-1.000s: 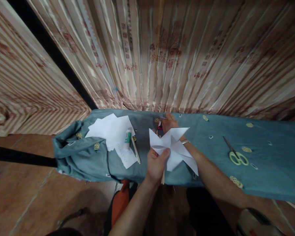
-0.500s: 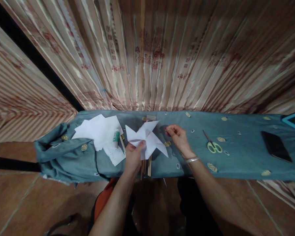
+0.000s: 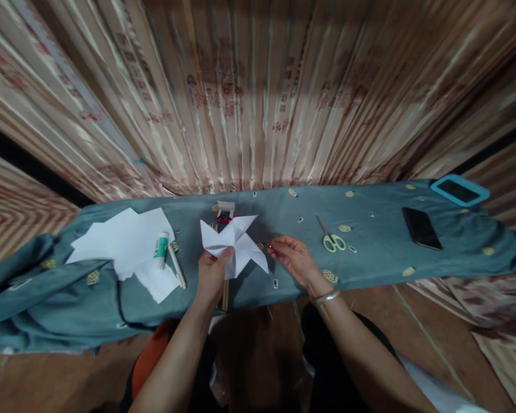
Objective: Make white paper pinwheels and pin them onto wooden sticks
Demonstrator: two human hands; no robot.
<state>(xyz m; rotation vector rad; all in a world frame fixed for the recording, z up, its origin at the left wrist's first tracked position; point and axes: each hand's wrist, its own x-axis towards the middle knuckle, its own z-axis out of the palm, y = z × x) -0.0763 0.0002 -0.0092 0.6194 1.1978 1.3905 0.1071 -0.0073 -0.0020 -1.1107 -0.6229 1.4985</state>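
A folded white paper pinwheel [image 3: 239, 244] is pinched near its middle by my left hand [image 3: 212, 275], thumb on top. To its right, my right hand [image 3: 293, 259] has thumb and forefinger pressed together on a tiny shiny item, too small to name, apart from the paper. Behind the pinwheel lies a small open red box [image 3: 226, 213]. Thin wooden sticks [image 3: 226, 295] show below the pinwheel, mostly hidden by it and my left hand.
White paper sheets [image 3: 120, 238], a glue stick [image 3: 160, 250] and a pen [image 3: 177, 265] lie left. Green-handled scissors [image 3: 333, 241], a black phone [image 3: 422, 228] and a blue-framed tablet [image 3: 460, 190] are on the right of the cloth-covered table [image 3: 370, 246]. A striped curtain [image 3: 249, 115] hangs behind.
The view has swung to the right, showing the whole tablet. My right hand has come slightly nearer to the pinwheel and lower. The red box behind the pinwheel shows more fully.
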